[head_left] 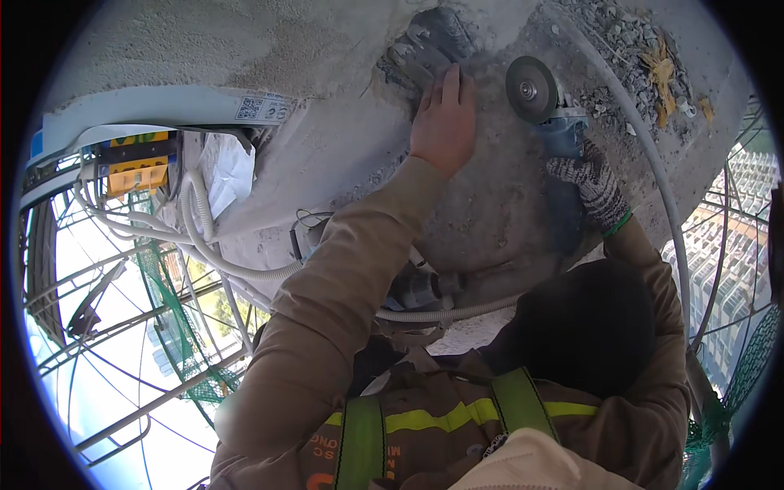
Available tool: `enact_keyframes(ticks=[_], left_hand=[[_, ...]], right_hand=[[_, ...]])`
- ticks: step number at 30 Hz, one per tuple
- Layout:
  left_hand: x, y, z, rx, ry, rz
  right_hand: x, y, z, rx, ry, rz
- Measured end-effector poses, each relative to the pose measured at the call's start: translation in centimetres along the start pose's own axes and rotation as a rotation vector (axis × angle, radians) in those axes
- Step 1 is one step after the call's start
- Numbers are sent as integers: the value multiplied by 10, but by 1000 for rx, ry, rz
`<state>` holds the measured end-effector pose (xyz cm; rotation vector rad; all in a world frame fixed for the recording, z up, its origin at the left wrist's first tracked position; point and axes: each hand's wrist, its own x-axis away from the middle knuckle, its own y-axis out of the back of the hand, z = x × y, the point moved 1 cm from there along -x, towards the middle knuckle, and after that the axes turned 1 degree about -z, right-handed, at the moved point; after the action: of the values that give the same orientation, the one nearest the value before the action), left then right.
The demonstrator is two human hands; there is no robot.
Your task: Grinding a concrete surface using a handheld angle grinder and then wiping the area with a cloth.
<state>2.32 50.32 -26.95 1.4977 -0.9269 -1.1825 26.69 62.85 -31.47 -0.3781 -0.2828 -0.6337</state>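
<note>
My bare left hand (446, 121) reaches forward, back upward, its fingers stretched out at the lower edge of a rough hole (425, 45) broken into the concrete. Nothing shows in its grasp. To its right, my right hand (594, 186), in a speckled knit glove with a green cuff, is wrapped round the body of a blue angle grinder (563, 137). The grinder's round cutting disc (531, 88) stands out at the far end, apart from my left hand. Whether the disc is spinning I cannot tell. The grinder's rear is dusty and dim.
A grey hose (645, 135) curves down the right beside broken concrete rubble (629, 61). Another dusty power tool (416, 290) lies below my left forearm, near a corrugated conduit (245, 269). Scaffold poles and green netting (175, 327) border a drop at left; more netting hangs at right.
</note>
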Motion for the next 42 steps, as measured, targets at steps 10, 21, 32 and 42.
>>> enact_keyframes(ticks=[10,21,32,42], left_hand=[[1,-16,3,157,337,53],[16,-19,5,-92,278,104],[34,-28,-2,-258,322,183],[47,-33,4,-356,301,145]], right_hand=[[0,1,2,6,-43,-5],[-19,1,13,215,104,46],[-71,-1,55,1303,791,179],[-84,-48,76,863,160,111]])
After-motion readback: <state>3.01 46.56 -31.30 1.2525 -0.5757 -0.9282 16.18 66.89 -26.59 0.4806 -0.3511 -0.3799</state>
